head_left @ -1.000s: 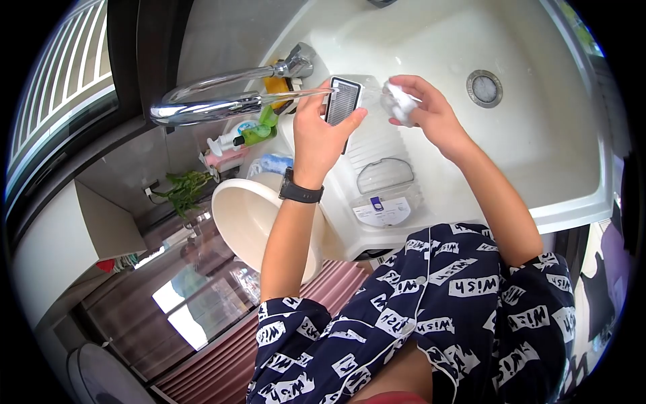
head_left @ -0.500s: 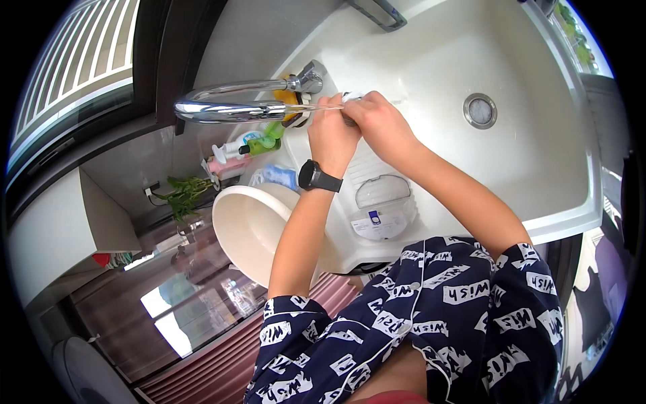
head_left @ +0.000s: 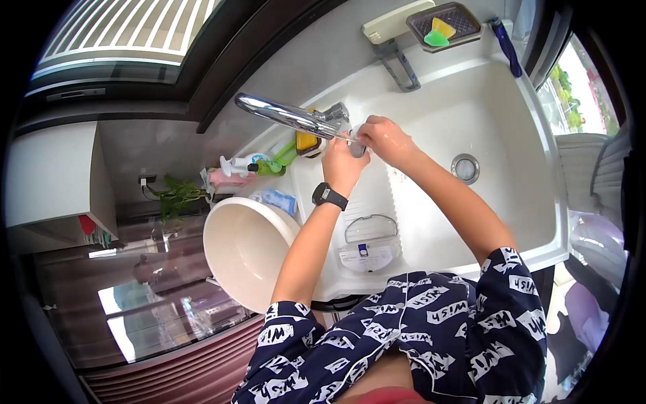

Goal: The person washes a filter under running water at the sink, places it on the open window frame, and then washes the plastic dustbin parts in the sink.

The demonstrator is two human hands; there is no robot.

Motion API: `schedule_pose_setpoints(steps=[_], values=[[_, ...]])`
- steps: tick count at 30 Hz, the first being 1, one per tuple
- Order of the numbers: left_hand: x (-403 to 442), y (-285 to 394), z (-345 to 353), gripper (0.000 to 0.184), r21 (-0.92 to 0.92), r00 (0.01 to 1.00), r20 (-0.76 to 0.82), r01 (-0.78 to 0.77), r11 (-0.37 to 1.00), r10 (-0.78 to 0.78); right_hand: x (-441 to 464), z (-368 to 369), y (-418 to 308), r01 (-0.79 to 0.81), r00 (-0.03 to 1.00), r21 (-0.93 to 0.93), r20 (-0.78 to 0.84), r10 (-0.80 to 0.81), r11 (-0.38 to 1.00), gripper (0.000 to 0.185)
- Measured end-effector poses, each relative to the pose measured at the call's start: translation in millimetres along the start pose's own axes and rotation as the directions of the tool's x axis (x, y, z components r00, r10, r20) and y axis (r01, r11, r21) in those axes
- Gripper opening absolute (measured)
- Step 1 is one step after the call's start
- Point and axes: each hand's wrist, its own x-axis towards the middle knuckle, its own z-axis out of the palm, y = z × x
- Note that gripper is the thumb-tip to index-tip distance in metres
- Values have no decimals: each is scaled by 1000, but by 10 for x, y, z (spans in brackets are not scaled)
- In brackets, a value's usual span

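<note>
Under the chrome faucet [head_left: 289, 116], my left hand [head_left: 344, 164], with a black watch on the wrist, is closed around a small grey-edged filter [head_left: 358, 149], mostly hidden by my fingers. Bent over its top edge is my right hand [head_left: 389, 140], fingers closed; whatever they pinch is hidden. Water runs from the spout onto the fingers. Below the hands, a clear plastic container [head_left: 369, 256] with a thin wire-like rim and a blue tab lies on the ribbed part of the white sink [head_left: 498, 121].
A cream basin [head_left: 249, 252] stands left of the sink, near a green bottle [head_left: 269, 167], a blue cloth [head_left: 278, 200] and a plant [head_left: 178, 195]. The drain [head_left: 465, 168] is at the right. A tray [head_left: 464, 23] with yellow and green pieces sits at the back.
My right hand has come from the right, with white material in it, to meet my left hand at the filter. The view has shifted, bringing the back tray into sight.
</note>
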Motion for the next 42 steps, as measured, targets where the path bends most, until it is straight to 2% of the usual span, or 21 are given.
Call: schedule_pose_setpoints(steps=[2,3,6,7,10,11,13,14,15,16,18,19,22,23,26,27,31,34,38,39,42], values=[[53,193,-34,39,-22,999,43,14,1000,-14,-67,-21,69,-40,989,-27,-144,36,999,5],[66,91,80,38,28,992,-67,-108,994,109,-121,-126,0,24,995,-17,-94,-25,1000,7],[136,29,70,37,-334,997,79,44,942,-19,-393,-234,143,-206,963,119,-152,223,971,6],[216,-109,154,52,-547,965,252,206,812,-76,-435,-250,210,-324,922,79,-195,333,943,7],[145,-71,213,72,-719,943,301,323,615,-143,-490,-321,187,-463,813,540,-56,579,703,12],[81,33,121,78,-691,902,407,407,597,-144,-489,-347,148,-445,827,578,-29,562,684,14],[25,40,142,64,-783,852,515,510,355,-88,-487,-324,52,-414,849,656,28,528,631,18],[23,51,153,58,-804,830,556,552,222,-47,-505,-266,21,-368,860,650,-34,509,665,18],[10,110,124,45,-806,812,582,570,159,44,-519,-212,-18,-321,869,638,-96,486,700,18],[6,87,170,42,-817,820,572,567,102,27,-528,-180,-50,-272,875,621,-159,458,735,18],[3,24,303,37,-837,837,547,547,-26,-10,-605,-189,-128,-271,929,420,-120,349,866,17],[13,2,330,37,-833,832,553,552,-45,-35,-634,-216,-170,-256,951,311,-90,297,915,16],[-57,135,299,36,-783,782,622,620,-44,-48,-495,-286,-151,-206,935,118,-270,231,971,14],[-78,174,316,35,-781,781,623,619,-83,-33,-402,-321,-138,-268,907,133,-299,296,954,13],[-75,164,397,33,-780,791,611,600,-178,-13,-311,-293,-78,-181,934,39,-307,184,983,12],[-50,74,459,32,-784,797,604,589,-197,-15,-366,-271,-117,-117,953,24,-279,119,993,11],[-66,21,477,33,-748,749,661,650,-136,-51,-471,-259,-133,-184,983,-59,-37,182,981,10],[-136,182,451,30,-751,760,646,618,-231,-70,-246,-295,-102,-220,967,-153,-165,195,963,7],[-83,-115,564,29,-799,808,583,554,-234,-80,-419,-103,-176,-33,977,-41,-214,24,999,11],[-64,-148,529,32,-817,826,558,530,-227,-80,-504,-106,-222,-4,981,-74,-193,-11,997,14],[-70,-176,431,37,-855,862,501,479,-202,-76,-743,-131,-237,-98,984,-12,147,99,995,17]])
